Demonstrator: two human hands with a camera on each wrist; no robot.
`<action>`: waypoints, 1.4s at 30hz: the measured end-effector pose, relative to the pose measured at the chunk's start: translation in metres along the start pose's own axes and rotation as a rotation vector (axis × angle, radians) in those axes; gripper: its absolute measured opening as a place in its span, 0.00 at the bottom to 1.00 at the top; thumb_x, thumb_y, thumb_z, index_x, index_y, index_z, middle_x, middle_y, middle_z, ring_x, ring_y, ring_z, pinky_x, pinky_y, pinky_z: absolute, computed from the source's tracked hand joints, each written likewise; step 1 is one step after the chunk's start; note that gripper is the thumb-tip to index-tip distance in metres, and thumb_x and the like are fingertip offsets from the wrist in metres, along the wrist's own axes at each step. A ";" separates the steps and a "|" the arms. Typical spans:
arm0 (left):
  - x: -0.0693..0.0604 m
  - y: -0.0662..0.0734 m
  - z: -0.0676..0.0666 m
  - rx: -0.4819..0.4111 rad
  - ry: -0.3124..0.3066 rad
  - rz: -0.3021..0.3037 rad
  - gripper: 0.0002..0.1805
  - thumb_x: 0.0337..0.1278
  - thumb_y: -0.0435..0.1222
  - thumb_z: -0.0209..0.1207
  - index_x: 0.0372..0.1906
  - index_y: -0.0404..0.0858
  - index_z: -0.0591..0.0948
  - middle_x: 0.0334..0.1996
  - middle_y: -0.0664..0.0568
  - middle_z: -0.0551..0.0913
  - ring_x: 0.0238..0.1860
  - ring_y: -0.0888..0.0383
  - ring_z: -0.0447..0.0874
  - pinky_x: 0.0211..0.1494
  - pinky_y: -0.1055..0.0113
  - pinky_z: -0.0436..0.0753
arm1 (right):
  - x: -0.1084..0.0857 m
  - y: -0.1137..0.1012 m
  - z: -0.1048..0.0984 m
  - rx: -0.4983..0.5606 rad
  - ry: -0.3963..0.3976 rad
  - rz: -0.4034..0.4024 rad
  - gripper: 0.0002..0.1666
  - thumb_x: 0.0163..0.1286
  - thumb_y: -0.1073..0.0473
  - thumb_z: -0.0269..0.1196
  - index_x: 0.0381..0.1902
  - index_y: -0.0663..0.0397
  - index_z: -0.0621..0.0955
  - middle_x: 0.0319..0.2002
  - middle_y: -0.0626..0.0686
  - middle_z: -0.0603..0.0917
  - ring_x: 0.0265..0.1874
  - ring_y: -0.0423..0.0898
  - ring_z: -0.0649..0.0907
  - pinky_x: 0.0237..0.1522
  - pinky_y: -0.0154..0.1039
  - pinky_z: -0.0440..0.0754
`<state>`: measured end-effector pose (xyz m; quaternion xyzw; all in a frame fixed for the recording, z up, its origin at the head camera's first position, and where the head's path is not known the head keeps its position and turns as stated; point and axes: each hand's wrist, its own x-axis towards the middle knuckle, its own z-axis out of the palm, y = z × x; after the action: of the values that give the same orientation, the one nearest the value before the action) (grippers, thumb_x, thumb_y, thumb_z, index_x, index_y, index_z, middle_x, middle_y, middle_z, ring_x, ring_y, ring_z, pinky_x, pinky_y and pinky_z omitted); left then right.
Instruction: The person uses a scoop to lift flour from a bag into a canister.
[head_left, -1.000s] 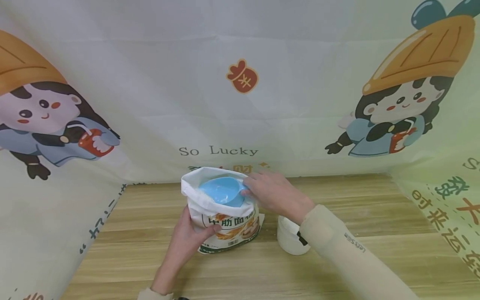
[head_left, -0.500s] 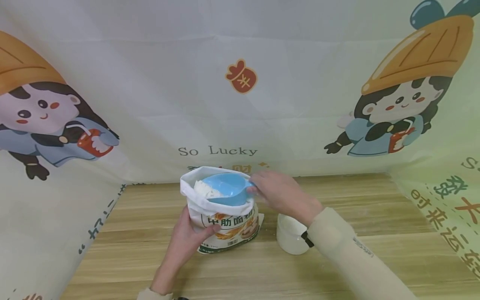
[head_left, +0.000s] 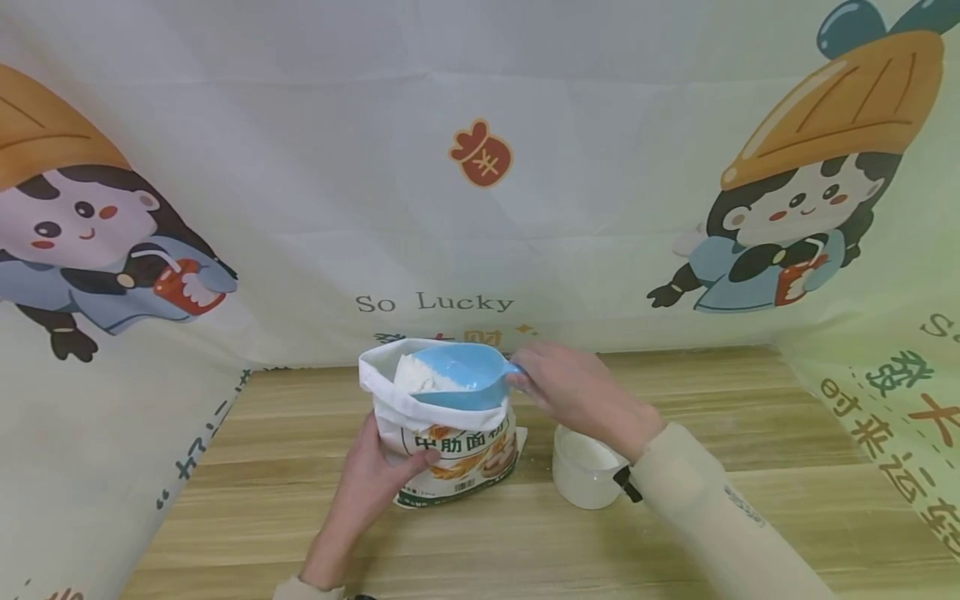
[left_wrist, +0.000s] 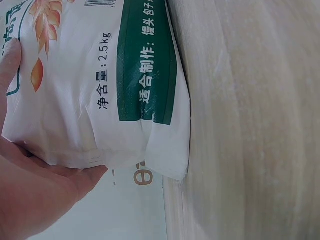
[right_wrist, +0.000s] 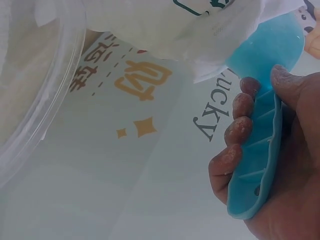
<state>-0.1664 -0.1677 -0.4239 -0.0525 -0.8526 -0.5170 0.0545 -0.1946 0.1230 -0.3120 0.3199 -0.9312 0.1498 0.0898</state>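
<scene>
Scoop in curled right hand, left hand gripping bag

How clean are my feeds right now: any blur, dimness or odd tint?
Head view: light fairly even, backdrop tinted greenish toward the right; left wrist: flour bag print legible, tabletop grain soft; right wrist: backdrop dim and greyish, scoop handle clear, container cropped at the left edge.

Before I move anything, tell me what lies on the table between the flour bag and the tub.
In the head view, only a narrow strip of wooden tabletop shows between the flour bag and the tub.
</scene>
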 end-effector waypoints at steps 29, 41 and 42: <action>0.001 -0.001 0.001 0.004 0.005 0.003 0.49 0.45 0.42 0.81 0.72 0.39 0.67 0.62 0.42 0.78 0.61 0.42 0.78 0.64 0.40 0.77 | -0.022 0.014 -0.009 0.003 0.071 -0.013 0.11 0.79 0.55 0.60 0.48 0.57 0.82 0.38 0.49 0.82 0.37 0.46 0.79 0.38 0.43 0.83; 0.000 -0.001 0.000 0.007 -0.001 -0.003 0.49 0.46 0.43 0.80 0.72 0.39 0.66 0.62 0.42 0.78 0.62 0.42 0.77 0.64 0.40 0.77 | -0.025 0.015 -0.010 -0.004 0.088 -0.012 0.10 0.79 0.55 0.60 0.47 0.56 0.82 0.38 0.49 0.82 0.35 0.45 0.79 0.38 0.44 0.82; 0.000 -0.001 0.000 0.007 -0.002 -0.002 0.49 0.46 0.43 0.80 0.72 0.39 0.66 0.63 0.42 0.78 0.62 0.42 0.77 0.64 0.40 0.77 | -0.026 0.015 -0.010 -0.004 0.086 -0.008 0.10 0.79 0.55 0.60 0.47 0.56 0.82 0.38 0.49 0.82 0.36 0.46 0.79 0.38 0.44 0.82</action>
<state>-0.1669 -0.1679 -0.4247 -0.0519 -0.8546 -0.5139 0.0535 -0.1834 0.1527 -0.3127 0.3167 -0.9255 0.1612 0.1310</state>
